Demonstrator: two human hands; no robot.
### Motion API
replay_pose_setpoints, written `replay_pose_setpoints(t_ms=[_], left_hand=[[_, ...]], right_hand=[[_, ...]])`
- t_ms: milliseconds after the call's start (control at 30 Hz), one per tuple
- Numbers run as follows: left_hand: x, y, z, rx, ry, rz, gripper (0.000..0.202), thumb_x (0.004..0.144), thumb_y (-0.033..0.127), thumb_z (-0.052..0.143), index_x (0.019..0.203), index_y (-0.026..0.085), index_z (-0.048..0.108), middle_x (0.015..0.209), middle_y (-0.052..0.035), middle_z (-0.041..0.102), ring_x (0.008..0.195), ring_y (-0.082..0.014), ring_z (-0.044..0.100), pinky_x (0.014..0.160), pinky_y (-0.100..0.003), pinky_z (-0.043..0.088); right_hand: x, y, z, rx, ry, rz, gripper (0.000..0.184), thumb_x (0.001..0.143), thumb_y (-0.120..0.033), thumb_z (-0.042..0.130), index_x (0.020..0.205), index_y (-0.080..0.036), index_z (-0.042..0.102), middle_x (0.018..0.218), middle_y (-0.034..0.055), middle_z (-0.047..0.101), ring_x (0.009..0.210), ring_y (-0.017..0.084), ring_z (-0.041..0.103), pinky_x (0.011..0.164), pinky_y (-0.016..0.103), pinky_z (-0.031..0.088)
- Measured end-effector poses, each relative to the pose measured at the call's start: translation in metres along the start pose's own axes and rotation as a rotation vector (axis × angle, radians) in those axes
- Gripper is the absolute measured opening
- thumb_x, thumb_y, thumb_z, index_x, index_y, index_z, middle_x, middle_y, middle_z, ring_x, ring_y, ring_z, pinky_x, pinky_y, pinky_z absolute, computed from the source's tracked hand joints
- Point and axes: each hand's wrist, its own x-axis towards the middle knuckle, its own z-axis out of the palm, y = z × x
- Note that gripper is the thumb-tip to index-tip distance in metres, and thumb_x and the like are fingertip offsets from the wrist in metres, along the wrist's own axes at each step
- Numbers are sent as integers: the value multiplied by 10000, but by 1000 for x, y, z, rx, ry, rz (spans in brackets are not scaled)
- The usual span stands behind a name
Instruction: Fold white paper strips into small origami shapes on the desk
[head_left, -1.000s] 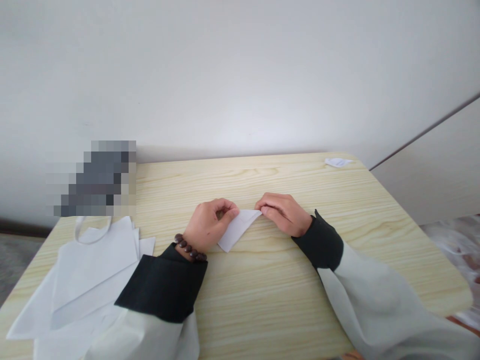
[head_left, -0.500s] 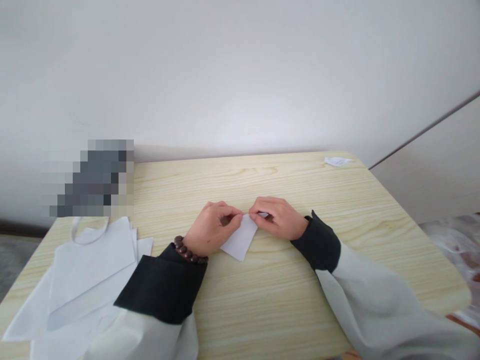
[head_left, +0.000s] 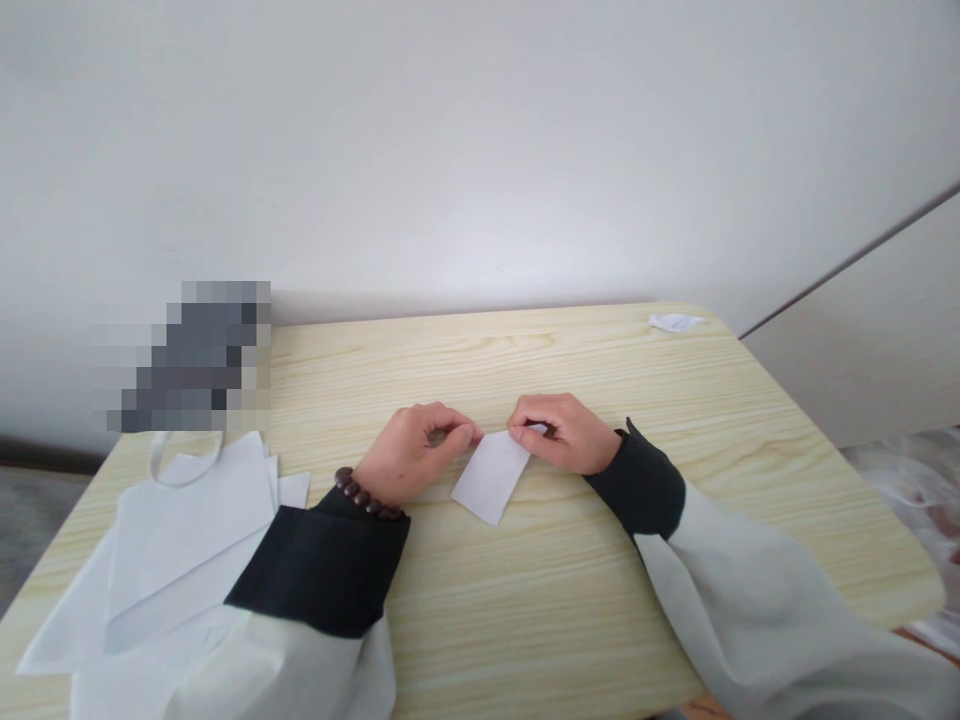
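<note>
A small white piece of paper (head_left: pixel 491 478) is held over the middle of the table, its lower corner pointing toward me. My left hand (head_left: pixel 420 452), with a dark bead bracelet at the wrist, has thumb and forefinger pinched at the paper's upper left corner. On the other side, my right hand (head_left: pixel 564 432) grips the upper right edge between thumb and curled fingers. A bit of the paper shows behind the right thumb.
White sheets of paper (head_left: pixel 191 530) lie in a loose pile at the left, with a white strap or loop (head_left: pixel 155 465) above them. Behind stands a blurred dark object (head_left: pixel 195 360). A crumpled white scrap (head_left: pixel 675 322) lies at the far right corner of the wooden table (head_left: pixel 480 620).
My left hand has shifted slightly left, uncovering more of the paper. My right hand and the paper have moved a little to the right.
</note>
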Motion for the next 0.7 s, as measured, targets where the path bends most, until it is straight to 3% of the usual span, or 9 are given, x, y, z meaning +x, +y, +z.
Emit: replay_pose_setpoints(t_ms=[133, 300, 500, 700], left_hand=[[1, -1, 6, 68, 6, 90, 267, 815, 374, 511, 778, 189, 700, 741, -21, 688, 714, -157, 595, 734, -283, 430], [1, -1, 12, 137, 25, 92, 235, 806, 354, 530, 724, 199, 688, 697, -2, 666, 673, -142, 572, 836, -333, 388], [-2, -5, 6, -23, 45, -8, 306, 826, 385, 485, 738, 152, 663, 636, -9, 618, 563, -123, 514, 516, -232, 379], [-2, -5, 4, -51, 28, -15, 316, 822, 394, 485, 756, 147, 670, 659, -16, 627, 579, -124, 520, 510, -222, 390]], right_hand=[[2, -2, 4, -46, -2, -5, 161, 854, -223, 495, 725, -160, 567, 660, 3, 559, 575, 95, 479, 558, 213, 359], [3, -4, 6, -96, 1, 0, 146, 831, -213, 511, 705, -165, 569, 619, -9, 535, 540, 93, 436, 550, 217, 347], [0, -3, 1, 22, 24, 70, 140, 810, -183, 480, 703, -154, 566, 606, -9, 534, 519, 86, 434, 502, 205, 326], [-1, -2, -1, 61, 27, 106, 164, 815, -194, 466, 678, -157, 549, 582, -15, 514, 517, 90, 426, 503, 212, 318]])
